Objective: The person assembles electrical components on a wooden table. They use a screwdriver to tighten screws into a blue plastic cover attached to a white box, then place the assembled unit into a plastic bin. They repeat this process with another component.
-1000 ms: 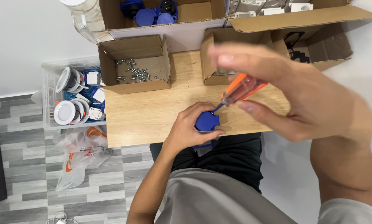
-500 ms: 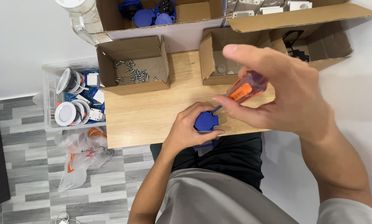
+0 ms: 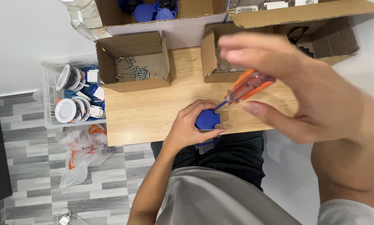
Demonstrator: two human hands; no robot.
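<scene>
Seen from above, a person's left hand [image 3: 187,129] grips a blue plastic part [image 3: 207,119] against the near edge of a wooden table [image 3: 153,112], fingers wrapped round its left side & thumb along the bottom. The right hand [image 3: 303,96], blurred & close to the camera, holds an orange-handled screwdriver [image 3: 248,86], fingers closed lightly on the handle; the tip meets the part's top right. Behind, on the table: an open cardboard box [image 3: 132,62] w/ loose screws [image 3: 133,71] in it, and a second open box [image 3: 214,58] to its right, contents hard to make out. Left of the table, a clear plastic bin [image 3: 49,100] of round white fittings sits on the grey plank floor [image 3: 28,179], w/ a crumpled plastic bag [image 3: 85,152] just below it.
</scene>
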